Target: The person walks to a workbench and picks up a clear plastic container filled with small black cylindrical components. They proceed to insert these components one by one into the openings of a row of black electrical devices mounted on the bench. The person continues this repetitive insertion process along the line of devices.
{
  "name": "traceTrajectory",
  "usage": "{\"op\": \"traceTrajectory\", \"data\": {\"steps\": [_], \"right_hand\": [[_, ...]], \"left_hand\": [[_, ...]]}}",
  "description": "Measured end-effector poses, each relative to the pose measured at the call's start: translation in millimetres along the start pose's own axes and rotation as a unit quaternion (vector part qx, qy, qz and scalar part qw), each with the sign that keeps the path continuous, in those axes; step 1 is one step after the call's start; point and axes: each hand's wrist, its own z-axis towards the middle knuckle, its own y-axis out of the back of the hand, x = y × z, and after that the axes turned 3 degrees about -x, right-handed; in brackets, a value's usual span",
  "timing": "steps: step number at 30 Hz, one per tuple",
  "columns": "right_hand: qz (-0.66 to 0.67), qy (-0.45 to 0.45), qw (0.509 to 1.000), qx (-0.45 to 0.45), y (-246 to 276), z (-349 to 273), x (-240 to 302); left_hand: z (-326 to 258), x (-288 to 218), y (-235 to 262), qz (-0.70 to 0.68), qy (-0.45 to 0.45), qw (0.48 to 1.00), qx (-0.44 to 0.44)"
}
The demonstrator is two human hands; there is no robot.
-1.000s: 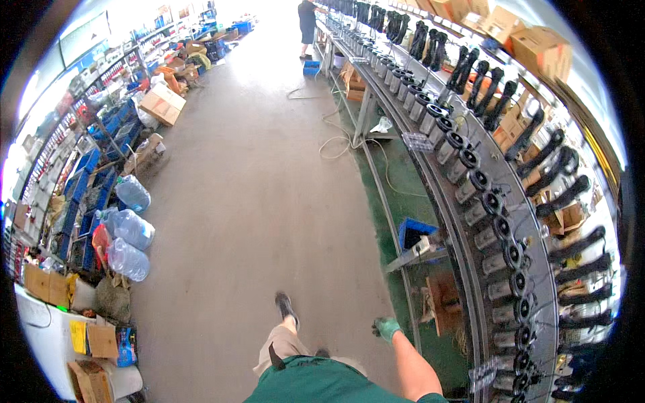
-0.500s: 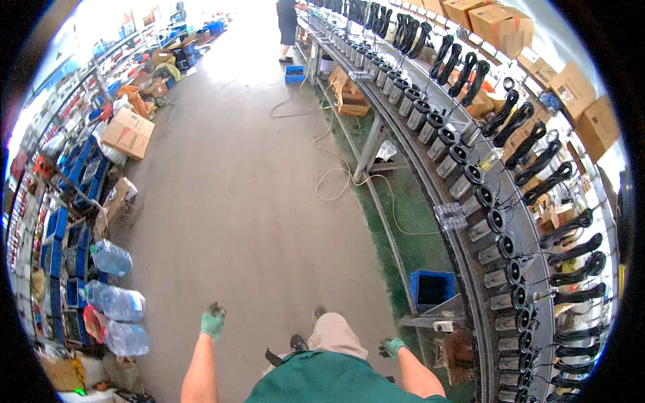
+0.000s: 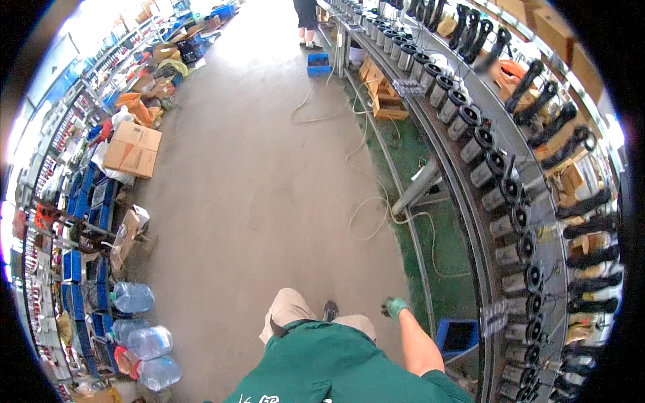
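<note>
"A wide grey floor (image 3: 269,174) spreads ahead of your green-gloved right hand (image 3: 394,307). Is it gripping anything?"

"Can't tell; your dark fingertips are too small to read. Your left hand is out of sight."

"What's nearby?"

"A blue rectangular bin (image 3: 441,333), its inside dark, just right of your hand; farther right, silver cylinders with black rings (image 3: 494,197), crowding indistinctly."

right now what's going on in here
Someone in a green shirt is in the aisle. The gloved right grip hangs apart from the bench, seemingly holding nothing; the left grip is out of view. Canisters line the bench, and another person stands farther along it.
</note>
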Motion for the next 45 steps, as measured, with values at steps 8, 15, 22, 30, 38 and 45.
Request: {"op": "traceTrajectory", "data": {"steps": [8, 15, 22, 30, 38, 45], "right_hand": [[-0.003, 0.080, 0.997, -0.022, -56.0, 89.9, 326.1], [0.002, -0.100, 0.990, -0.096, -28.2, 125.0, 413.9], [0.129, -0.148, 0.980, -0.021, -82.2, 298.2, 531.8], [0.237, -0.130, 0.963, 0.007, -64.3, 475.4, 719.6], [0.193, 0.113, 0.970, -0.098, -24.5, 477.9, 1089.5], [0.384, 0.061, 0.910, -0.146, -29.9, 541.2, 1208.3]], "left_hand": [[139.2, -282.3, -79.6, 0.096, 0.035, 0.993, 0.058], [264.4, -781.0, -123.4, 0.022, -0.290, 0.955, 0.051], [315.7, -1167.0, -189.8, 0.070, -0.478, 0.874, 0.053], [247.5, -1312.5, -304.2, -0.094, -0.226, 0.960, 0.136], [217.7, -1600.9, -401.8, -0.081, -0.262, 0.946, 0.172], [211.0, -1919.1, -660.9, -0.058, -0.318, 0.869, 0.375]]}}
